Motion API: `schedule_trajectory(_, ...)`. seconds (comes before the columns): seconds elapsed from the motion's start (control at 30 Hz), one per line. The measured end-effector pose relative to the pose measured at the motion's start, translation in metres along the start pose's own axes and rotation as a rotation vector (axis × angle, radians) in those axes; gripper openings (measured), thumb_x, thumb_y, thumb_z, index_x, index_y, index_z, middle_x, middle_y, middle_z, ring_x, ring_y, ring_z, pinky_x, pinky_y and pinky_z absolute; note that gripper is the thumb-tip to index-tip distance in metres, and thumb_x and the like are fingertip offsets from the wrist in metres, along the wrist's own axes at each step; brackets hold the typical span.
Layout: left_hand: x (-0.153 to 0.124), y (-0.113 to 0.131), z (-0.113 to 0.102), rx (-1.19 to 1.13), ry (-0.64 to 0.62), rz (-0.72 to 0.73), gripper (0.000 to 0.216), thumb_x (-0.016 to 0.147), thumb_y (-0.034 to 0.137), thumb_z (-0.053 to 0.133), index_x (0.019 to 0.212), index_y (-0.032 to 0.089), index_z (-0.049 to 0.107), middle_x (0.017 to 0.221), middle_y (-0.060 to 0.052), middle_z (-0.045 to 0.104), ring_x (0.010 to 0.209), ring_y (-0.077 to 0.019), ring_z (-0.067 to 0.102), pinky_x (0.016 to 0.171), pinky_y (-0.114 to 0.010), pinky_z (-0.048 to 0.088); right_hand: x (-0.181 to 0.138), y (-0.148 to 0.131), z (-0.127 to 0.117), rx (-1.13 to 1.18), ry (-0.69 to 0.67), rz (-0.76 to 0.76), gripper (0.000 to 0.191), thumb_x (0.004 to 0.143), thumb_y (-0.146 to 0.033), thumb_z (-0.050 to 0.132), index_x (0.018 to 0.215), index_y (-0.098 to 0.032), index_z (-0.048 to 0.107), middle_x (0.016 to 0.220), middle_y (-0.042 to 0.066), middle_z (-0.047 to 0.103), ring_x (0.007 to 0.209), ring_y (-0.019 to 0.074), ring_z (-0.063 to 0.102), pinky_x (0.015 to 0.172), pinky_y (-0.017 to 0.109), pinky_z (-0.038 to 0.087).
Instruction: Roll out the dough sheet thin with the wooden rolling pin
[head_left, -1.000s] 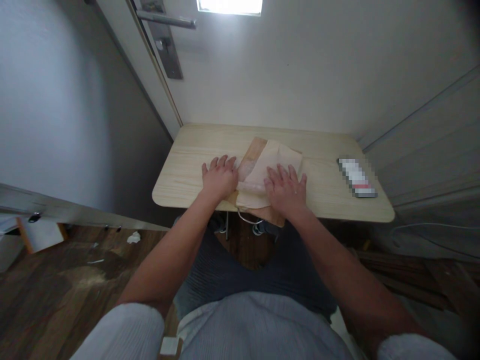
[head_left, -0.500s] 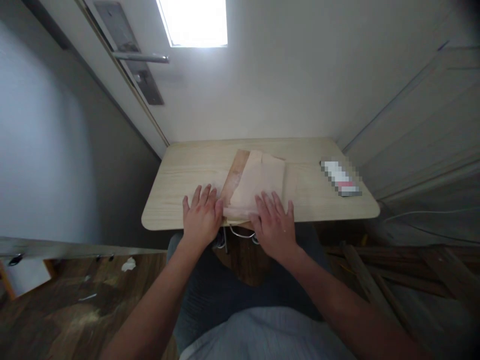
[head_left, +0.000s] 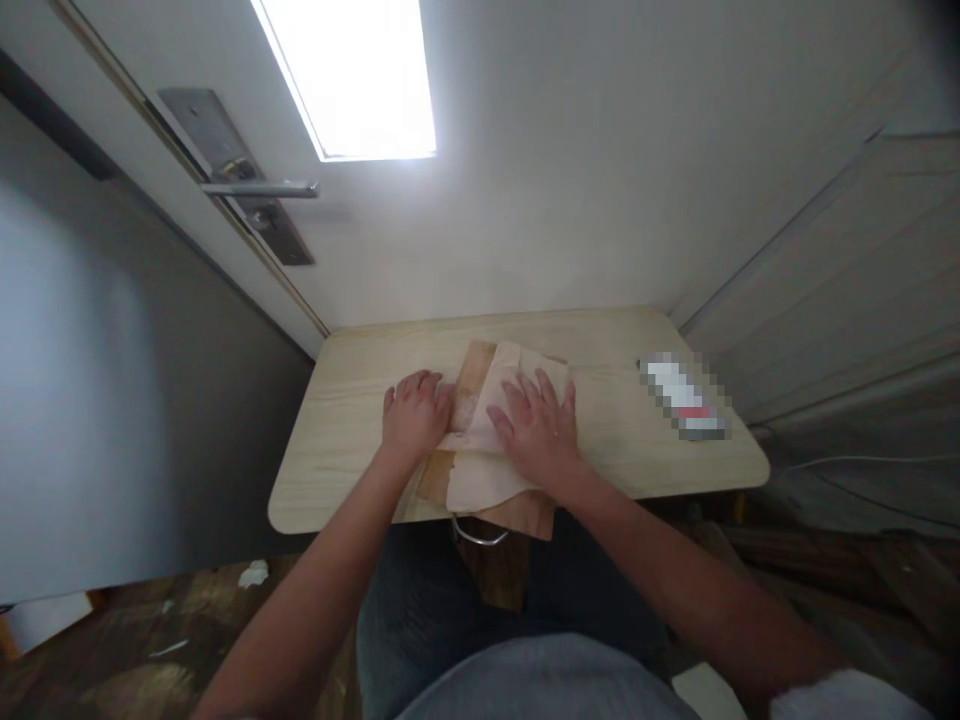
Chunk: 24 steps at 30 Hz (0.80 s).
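Below the near edge of the bench (head_left: 622,450), the person's dark trousers (head_left: 420,590) are showing past a grey shirt (head_left: 540,682), and a curved metal rod (head_left: 480,540) is peeking out. Over on the left, a crumpled white scrap (head_left: 253,574) is lying on the wooden floor (head_left: 135,695).

Around the middle of the bench, a pale sheet (head_left: 480,480) is lying askew over a brown sheet (head_left: 475,376); the brown one's near corner is jutting past the edge. The person's right hand (head_left: 538,425) is resting palm down on the pale sheet, its fingers spreading apart. The left hand (head_left: 414,418) is lying at the left side of the sheets, its fingers bending and sitting close together; from where I am standing, I cannot tell whether they are gripping anything. Between the hands a narrow pale band (head_left: 471,441) is running crosswise over the sheets, too blurred for me to say whether it is a fold or a separate roll.

Toward the right end, well apart from the hands, a phone-shaped object (head_left: 682,398) is lying aslant, its face blurring into blocks. Beyond the far edge, a pale door (head_left: 525,250) is standing, its metal handle (head_left: 277,189) sticking out on the left and a bright pane (head_left: 367,80) glowing above.
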<state>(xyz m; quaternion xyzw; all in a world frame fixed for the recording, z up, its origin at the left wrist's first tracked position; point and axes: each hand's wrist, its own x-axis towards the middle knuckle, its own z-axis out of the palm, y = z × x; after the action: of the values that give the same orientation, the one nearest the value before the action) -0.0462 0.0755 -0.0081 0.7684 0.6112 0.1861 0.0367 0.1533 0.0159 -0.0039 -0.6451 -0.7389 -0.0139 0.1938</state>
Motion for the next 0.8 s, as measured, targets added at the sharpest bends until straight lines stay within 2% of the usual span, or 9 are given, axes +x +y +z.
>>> schedule_trajectory(0.13, -0.014, -0.008, -0.001, -0.078, -0.065, 0.034, 0.04, 0.104, 0.039, 0.041, 0.122, 0.017, 0.068, 0.131, -0.014, 0.069, 0.123, -0.0282, 0.062, 0.11, -0.048, 0.045, -0.037, -0.006, -0.009, 0.126, -0.049, -0.147, 0.032, 0.101, -0.047, 0.053, 0.118, -0.027, 0.069, 0.141, 0.007, 0.063, 0.142, 0.0329, 0.041, 0.121, 0.067, 0.01)
schedule_trajectory(0.27, -0.009, -0.013, -0.009, -0.23, -0.114, 0.081, 0.043, 0.102, 0.043, 0.043, 0.126, 0.017, 0.067, 0.131, -0.013, 0.069, 0.126, -0.0267, 0.062, 0.112, -0.045, 0.045, -0.043, -0.001, -0.01, 0.194, -0.082, -0.167, 0.022, 0.1, -0.041, 0.058, 0.109, -0.025, 0.07, 0.127, 0.006, 0.07, 0.134, 0.0292, 0.049, 0.122, 0.063, 0.014)
schedule_trajectory(0.33, 0.008, -0.01, -0.014, -0.284, -0.121, 0.066, 0.044, 0.1, 0.045, 0.046, 0.127, 0.017, 0.067, 0.131, -0.012, 0.069, 0.125, -0.0265, 0.062, 0.112, -0.044, 0.045, -0.038, 0.002, -0.01, 0.21, -0.116, -0.205, 0.021, 0.098, -0.039, 0.061, 0.107, -0.023, 0.069, 0.128, 0.007, 0.069, 0.135, 0.0292, 0.049, 0.122, 0.062, 0.016)
schedule_trajectory(0.43, 0.053, 0.001, -0.013, -0.316, -0.145, 0.025, 0.046, 0.098, 0.046, 0.049, 0.126, 0.016, 0.069, 0.133, -0.013, 0.069, 0.127, -0.0269, 0.061, 0.113, -0.042, 0.043, -0.032, 0.006, -0.012, 0.239, -0.159, -0.261, 0.022, 0.096, -0.038, 0.064, 0.109, -0.021, 0.069, 0.13, 0.007, 0.068, 0.136, 0.0296, 0.047, 0.122, 0.062, 0.016)
schedule_trajectory(0.5, 0.087, 0.01, -0.003, -0.321, -0.224, 0.025, 0.045, 0.097, 0.044, 0.049, 0.126, 0.016, 0.07, 0.134, -0.013, 0.069, 0.126, -0.0274, 0.062, 0.112, -0.04, 0.044, -0.032, 0.009, -0.015, 0.272, -0.153, -0.267, 0.022, 0.095, -0.035, 0.065, 0.111, -0.021, 0.068, 0.127, 0.007, 0.069, 0.134, 0.0285, 0.049, 0.123, 0.06, 0.015)
schedule_trajectory(0.6, 0.126, 0.018, 0.019, -0.28, -0.355, 0.117, 0.047, 0.096, 0.04, 0.052, 0.134, 0.017, 0.066, 0.135, -0.012, 0.069, 0.124, -0.028, 0.064, 0.107, -0.038, 0.047, -0.034, 0.017, -0.022, 0.305, -0.111, -0.229, 0.021, 0.095, -0.033, 0.065, 0.112, -0.02, 0.067, 0.125, 0.009, 0.069, 0.132, 0.0284, 0.051, 0.123, 0.059, 0.017)
schedule_trajectory(0.7, 0.139, 0.015, 0.036, -0.238, -0.397, 0.216, 0.044, 0.092, 0.034, 0.057, 0.131, 0.018, 0.068, 0.134, -0.013, 0.069, 0.123, -0.029, 0.063, 0.108, -0.039, 0.045, -0.037, 0.031, -0.029, 0.31, -0.089, -0.163, 0.02, 0.095, -0.031, 0.065, 0.111, -0.02, 0.066, 0.124, 0.009, 0.069, 0.13, 0.0299, 0.051, 0.121, 0.058, 0.021)
schedule_trajectory(0.8, 0.132, 0.003, 0.041, -0.163, -0.342, 0.259, 0.041, 0.092, 0.034, 0.056, 0.127, 0.018, 0.07, 0.131, -0.015, 0.069, 0.122, -0.0316, 0.062, 0.109, -0.045, 0.044, -0.038, 0.047, -0.032, 0.303, -0.075, -0.093, 0.02, 0.094, -0.032, 0.065, 0.111, -0.02, 0.065, 0.123, 0.008, 0.069, 0.129, 0.0304, 0.051, 0.12, 0.057, 0.022)
